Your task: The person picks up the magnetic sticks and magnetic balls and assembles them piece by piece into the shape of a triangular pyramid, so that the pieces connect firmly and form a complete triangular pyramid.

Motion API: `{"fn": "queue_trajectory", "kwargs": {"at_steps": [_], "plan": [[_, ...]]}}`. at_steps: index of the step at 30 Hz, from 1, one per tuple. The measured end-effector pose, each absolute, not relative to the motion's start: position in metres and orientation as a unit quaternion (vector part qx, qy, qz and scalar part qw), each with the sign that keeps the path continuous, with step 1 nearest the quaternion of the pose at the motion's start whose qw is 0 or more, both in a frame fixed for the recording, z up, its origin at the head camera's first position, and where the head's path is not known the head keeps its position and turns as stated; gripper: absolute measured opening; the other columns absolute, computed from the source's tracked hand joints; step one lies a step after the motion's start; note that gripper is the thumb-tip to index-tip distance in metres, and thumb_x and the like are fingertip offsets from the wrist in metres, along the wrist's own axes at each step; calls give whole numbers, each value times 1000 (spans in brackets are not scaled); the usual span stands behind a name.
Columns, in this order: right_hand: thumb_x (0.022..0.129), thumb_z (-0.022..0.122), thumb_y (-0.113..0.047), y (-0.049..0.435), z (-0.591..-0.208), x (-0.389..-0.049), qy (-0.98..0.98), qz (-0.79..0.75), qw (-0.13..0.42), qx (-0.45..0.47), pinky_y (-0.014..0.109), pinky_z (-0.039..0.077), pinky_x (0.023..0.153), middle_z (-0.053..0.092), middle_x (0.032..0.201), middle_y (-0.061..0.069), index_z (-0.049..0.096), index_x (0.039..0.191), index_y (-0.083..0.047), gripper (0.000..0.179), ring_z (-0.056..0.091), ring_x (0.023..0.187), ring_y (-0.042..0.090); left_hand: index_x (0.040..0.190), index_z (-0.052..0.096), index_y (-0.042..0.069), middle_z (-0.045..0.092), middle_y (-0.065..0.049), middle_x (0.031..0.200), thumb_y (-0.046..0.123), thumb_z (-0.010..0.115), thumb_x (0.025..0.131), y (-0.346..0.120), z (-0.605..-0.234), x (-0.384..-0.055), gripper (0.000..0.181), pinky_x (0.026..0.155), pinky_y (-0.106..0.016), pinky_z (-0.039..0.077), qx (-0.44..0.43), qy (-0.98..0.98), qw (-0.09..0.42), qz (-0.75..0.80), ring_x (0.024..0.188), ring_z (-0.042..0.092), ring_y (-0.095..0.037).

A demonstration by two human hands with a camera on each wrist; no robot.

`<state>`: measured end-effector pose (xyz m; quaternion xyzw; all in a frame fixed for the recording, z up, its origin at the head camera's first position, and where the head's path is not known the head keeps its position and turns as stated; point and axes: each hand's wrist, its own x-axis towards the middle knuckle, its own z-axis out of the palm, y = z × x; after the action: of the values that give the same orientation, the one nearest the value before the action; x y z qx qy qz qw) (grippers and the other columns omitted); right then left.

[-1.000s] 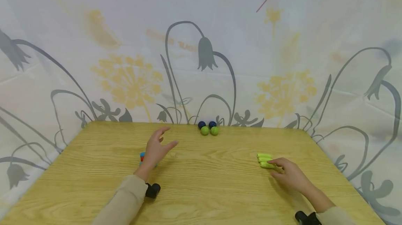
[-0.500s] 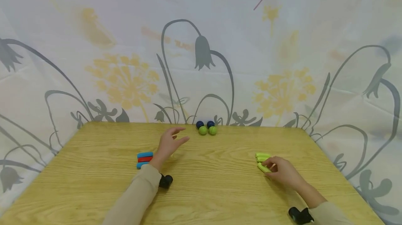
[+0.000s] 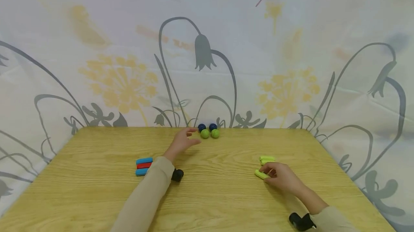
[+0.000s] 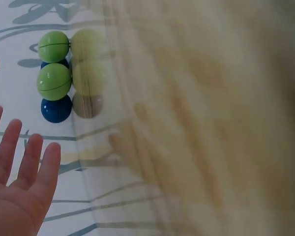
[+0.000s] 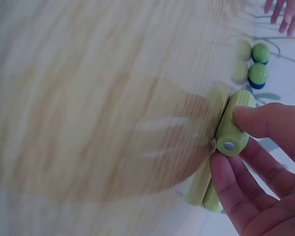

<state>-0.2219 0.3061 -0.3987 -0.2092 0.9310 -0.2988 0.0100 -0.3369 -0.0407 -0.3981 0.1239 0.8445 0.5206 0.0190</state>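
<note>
In our right hand [image 3: 284,178], the grip is pinched on a yellow-green cylinder [image 5: 240,129], near two matching cylinders [image 3: 267,159] on the surface [image 3: 220,196]. Our left hand [image 3: 182,140], fingers apart, hangs near two green balls [image 3: 205,133] and two dark blue balls [image 3: 212,126] at the far edge.

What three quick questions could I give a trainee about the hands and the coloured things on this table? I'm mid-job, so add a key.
1. Multiple choice: what does the right hand hold?
A) nothing
B) a yellow-green cylinder
C) a navy ball
2. True or false: the left hand is gripping a green ball.
3. Fill in the colour: between the two blue bars on the table lies a ___ bar.

Key:
1. B, pinched between thumb and fingers.
2. False; its fingers are extended and hold nothing.
3. Red.
</note>
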Motion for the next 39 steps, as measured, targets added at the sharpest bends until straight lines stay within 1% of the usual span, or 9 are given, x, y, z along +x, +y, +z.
{"fn": "queue_trajectory", "kwargs": {"at_steps": [5, 9, 10, 13, 16, 19, 23, 29, 39], "plan": [[78, 72, -2, 308, -399, -221, 932, -300, 14, -204, 28, 49, 66, 63, 95, 5, 65, 99, -4, 22, 58, 79, 18, 133, 50, 6, 45, -12, 136, 11, 69, 85, -26, -398, -353, 52, 94, -46, 40, 165, 849, 58, 498, 126, 38, -33], [79, 72, -2, 308, -401, -223, 931, -303, 17, -204, 27, 49, 67, 63, 94, 3, 65, 100, -5, 22, 57, 79, 15, 133, 50, 5, 45, -15, 136, 8, 70, 84, -18, -400, -363, 54, 96, -47, 39, 197, 863, 51, 462, 125, 39, -34], [79, 71, -2, 307, -401, -223, 929, -305, 19, -207, 27, 49, 66, 63, 93, 3, 65, 99, -4, 21, 57, 79, 15, 133, 50, 4, 46, -16, 135, 7, 70, 83, -17, -400, -365, 54, 97, -47, 38, 205, 871, 45, 444, 124, 40, -35], [78, 71, 0, 305, -401, -223, 930, -307, 21, -204, 26, 49, 65, 63, 93, 3, 66, 98, -5, 21, 57, 78, 15, 129, 54, 3, 51, -17, 123, 11, 73, 82, -14, -401, -368, 51, 93, -44, 41, 226, 897, 26, 379, 114, 48, -33], [78, 71, 1, 304, -401, -222, 929, -307, 22, -205, 26, 49, 65, 63, 93, 4, 66, 96, -5, 20, 58, 78, 17, 120, 62, 5, 54, -14, 112, 11, 75, 80, -10, -402, -366, 42, 87, -41, 44, 233, 906, 35, 351, 105, 50, -29], [78, 71, 1, 304, -401, -221, 928, -311, 23, -206, 26, 49, 65, 63, 94, 4, 66, 96, -5, 20, 58, 79, 18, 111, 67, 7, 56, -9, 110, 7, 74, 79, -8, -401, -357, 33, 84, -38, 46, 240, 895, 68, 369, 103, 52, -26], [79, 71, -1, 306, -400, -220, 928, -309, 20, -208, 26, 49, 65, 63, 94, 4, 65, 98, -5, 20, 58, 79, 17, 107, 67, 5, 60, -6, 106, 3, 73, 78, -8, -401, -340, 29, 82, -35, 47, 252, 874, 103, 403, 98, 56, -24], [77, 72, -2, 305, -398, -217, 932, -293, 9, -213, 28, 49, 65, 63, 93, 3, 65, 97, -5, 21, 58, 78, 16, 107, 66, 4, 60, -4, 103, 4, 74, 79, -15, -403, -311, 29, 77, -31, 49, 263, 846, 147, 439, 94, 58, -23], [78, 74, -4, 296, -403, -212, 924, -310, 11, -226, 26, 49, 64, 63, 93, 3, 65, 98, -5, 22, 58, 77, 14, 110, 64, 2, 58, -4, 104, 5, 73, 81, -36, -404, -267, 30, 74, -31, 51, 249, 817, 167, 492, 94, 59, -24]]}}
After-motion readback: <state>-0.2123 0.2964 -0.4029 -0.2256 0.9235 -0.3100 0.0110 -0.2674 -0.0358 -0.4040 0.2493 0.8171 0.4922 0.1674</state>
